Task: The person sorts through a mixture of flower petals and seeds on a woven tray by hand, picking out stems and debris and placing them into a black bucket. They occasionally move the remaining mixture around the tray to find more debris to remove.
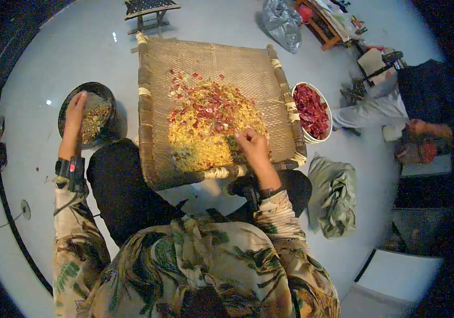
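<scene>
A woven tray point(211, 58) with a dark wooden rim rests by my knees. On it lies a heap of yellow seeds and red dried pieces point(211, 114). My right hand point(253, 147) is over the near right part of the heap, thumb and fingers pinched together; whatever they hold is too small to make out. My left hand point(76, 109) is over a dark round bowl point(111, 108) at the left, its fingers drawn together. Inside the bowl are mixed brownish bits point(95, 121). I cannot tell what the left fingers hold, if anything.
A white bucket point(328, 120) of red dried pieces stands right of the tray, with a greenish sack point(334, 196) nearer me. Beyond are a stool point(152, 7) and a plastic bag point(282, 25). Another person point(372, 112) sits at the right.
</scene>
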Tool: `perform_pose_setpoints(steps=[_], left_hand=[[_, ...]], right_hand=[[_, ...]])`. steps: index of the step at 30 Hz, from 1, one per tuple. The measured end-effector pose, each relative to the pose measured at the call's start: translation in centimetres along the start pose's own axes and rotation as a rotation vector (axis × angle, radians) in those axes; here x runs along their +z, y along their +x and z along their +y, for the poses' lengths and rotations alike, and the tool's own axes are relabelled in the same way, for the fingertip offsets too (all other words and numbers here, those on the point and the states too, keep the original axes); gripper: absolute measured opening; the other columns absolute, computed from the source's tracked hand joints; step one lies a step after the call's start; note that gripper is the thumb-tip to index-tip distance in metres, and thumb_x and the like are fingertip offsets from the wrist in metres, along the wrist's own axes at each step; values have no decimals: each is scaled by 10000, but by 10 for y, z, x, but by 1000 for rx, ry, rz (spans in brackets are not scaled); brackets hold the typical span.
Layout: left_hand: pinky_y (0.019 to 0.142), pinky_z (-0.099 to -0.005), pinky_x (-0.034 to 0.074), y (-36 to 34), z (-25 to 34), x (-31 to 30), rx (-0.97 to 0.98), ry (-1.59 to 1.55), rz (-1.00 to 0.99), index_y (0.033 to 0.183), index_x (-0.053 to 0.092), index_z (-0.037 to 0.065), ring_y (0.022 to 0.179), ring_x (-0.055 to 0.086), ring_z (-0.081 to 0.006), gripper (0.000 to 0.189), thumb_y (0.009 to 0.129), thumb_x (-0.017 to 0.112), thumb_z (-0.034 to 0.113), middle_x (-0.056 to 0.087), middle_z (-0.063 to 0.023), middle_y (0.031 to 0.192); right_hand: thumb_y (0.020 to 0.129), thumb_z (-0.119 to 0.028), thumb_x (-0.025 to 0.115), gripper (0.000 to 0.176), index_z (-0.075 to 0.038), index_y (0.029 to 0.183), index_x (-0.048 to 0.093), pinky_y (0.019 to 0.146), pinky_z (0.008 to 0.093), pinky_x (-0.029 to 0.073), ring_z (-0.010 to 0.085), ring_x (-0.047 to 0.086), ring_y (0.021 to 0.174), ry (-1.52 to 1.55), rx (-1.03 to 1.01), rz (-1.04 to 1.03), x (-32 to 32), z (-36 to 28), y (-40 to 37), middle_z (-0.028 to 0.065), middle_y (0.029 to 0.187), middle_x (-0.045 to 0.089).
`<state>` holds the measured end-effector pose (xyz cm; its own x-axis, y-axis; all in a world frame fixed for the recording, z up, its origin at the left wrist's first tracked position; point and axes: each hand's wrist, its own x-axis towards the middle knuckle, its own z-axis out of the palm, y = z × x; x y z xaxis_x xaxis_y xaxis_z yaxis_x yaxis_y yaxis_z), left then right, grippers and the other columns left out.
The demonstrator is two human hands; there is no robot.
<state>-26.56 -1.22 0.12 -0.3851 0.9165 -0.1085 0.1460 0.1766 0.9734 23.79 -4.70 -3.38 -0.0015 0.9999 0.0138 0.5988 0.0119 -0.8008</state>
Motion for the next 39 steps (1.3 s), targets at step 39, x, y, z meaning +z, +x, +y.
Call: perform_pose_setpoints(steps=[39], left_hand=[[466,-250,351,-122,-2,271,-594,-720,-458,836,532,88,536,427,-95,214,898,465,281,478,8,672]], right_hand=[[778,-350,614,285,-75,839,655,642,414,466,342,609,725,-458,6,17,15,27,106,184,766,626]])
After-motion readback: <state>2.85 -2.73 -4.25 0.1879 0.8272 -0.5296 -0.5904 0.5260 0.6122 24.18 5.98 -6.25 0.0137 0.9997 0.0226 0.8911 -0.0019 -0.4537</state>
